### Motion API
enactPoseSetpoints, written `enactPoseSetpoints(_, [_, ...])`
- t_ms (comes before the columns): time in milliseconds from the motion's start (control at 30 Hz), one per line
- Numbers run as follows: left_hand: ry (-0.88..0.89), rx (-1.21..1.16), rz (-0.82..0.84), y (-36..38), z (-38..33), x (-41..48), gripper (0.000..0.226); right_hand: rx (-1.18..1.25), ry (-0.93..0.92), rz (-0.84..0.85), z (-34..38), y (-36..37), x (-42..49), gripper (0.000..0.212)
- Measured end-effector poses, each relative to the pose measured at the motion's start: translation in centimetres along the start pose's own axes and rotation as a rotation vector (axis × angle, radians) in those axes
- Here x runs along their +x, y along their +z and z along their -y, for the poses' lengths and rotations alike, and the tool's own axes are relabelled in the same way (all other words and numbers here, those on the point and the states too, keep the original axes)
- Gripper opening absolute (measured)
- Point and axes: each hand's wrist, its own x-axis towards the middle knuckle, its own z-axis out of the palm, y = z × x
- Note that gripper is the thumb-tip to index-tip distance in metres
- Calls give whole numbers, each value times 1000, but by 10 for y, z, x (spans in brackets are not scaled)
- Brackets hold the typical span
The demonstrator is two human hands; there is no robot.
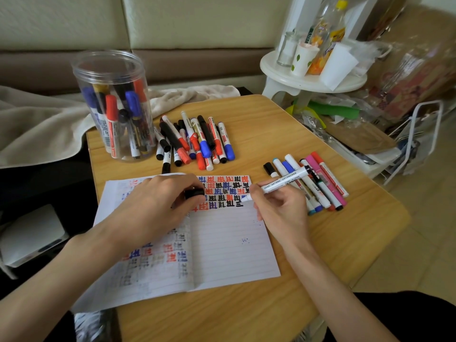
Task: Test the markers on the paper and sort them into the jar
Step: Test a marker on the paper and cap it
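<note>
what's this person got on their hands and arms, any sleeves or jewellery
Nothing is worn on either. The left hand and the right hand are bare, with no gloves, and no ring shows on the fingers in view. Neither wrist has a watch or bracelet. Both forearms are uncovered as far as the picture's lower edge, so no sleeve is in view.

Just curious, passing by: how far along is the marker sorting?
Several markers stand in the jar; rows of test marks line the paper. The right hand holds an uncapped marker, the left hand holds a black cap. Two piles remain on the table.
</note>
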Motion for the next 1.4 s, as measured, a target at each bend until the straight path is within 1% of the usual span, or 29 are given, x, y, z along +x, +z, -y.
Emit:
enactPoseSetpoints(400, [2,5,-5,1,1,1,18,-17,-2,45,-2,1,1,5])
enactPoseSetpoints(934, [9,23,0,2,2,1,15,-27,8,63,0,2,2,4])
enactPoseSetpoints(1067, [12,24,10,1,2,1,17,-49,24,46,0,2,1,8])
enactPoseSetpoints(1200, [9,21,6,1,2,1,19,-6,35,18,3,0,0,10])
enactPoseSetpoints(1400, [8,25,3,1,3,1,19,-25,25,24,3,1,0,10])
